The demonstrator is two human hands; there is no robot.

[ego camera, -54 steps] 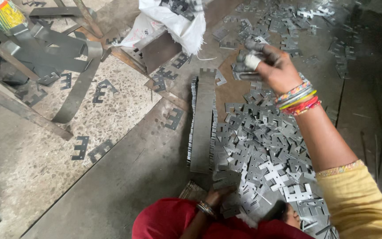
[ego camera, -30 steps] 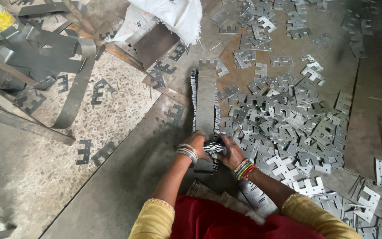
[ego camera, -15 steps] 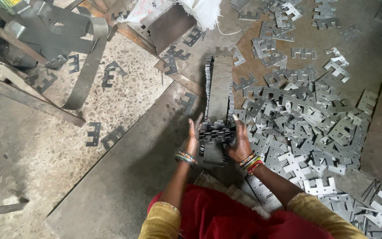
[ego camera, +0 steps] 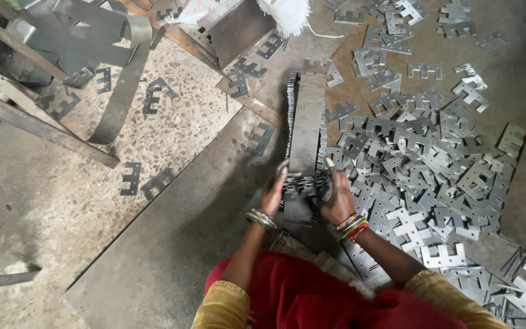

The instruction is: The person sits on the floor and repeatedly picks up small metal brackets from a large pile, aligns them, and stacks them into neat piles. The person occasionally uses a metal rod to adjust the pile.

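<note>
My left hand [ego camera: 273, 192] and my right hand [ego camera: 338, 196] press from both sides on a small bundle of E-shaped metal stampings [ego camera: 303, 186], held on edge. The bundle sits at the near end of a long row of stacked stampings [ego camera: 305, 119] with a flat metal strip lying along its top. Both wrists wear coloured bangles. My red and yellow clothing fills the bottom of the view.
A big loose heap of E-shaped stampings [ego camera: 421, 152] lies to the right on a metal sheet. Scattered single stampings [ego camera: 131, 178] lie on the speckled floor at left. Bent metal strips [ego camera: 123, 91], angle bars and a white sack [ego camera: 287, 12] are at the top.
My right hand came back from reaching into the heap; both hands now clamp a bundle of stampings at the row's near end. The view has moved closer to the row.
</note>
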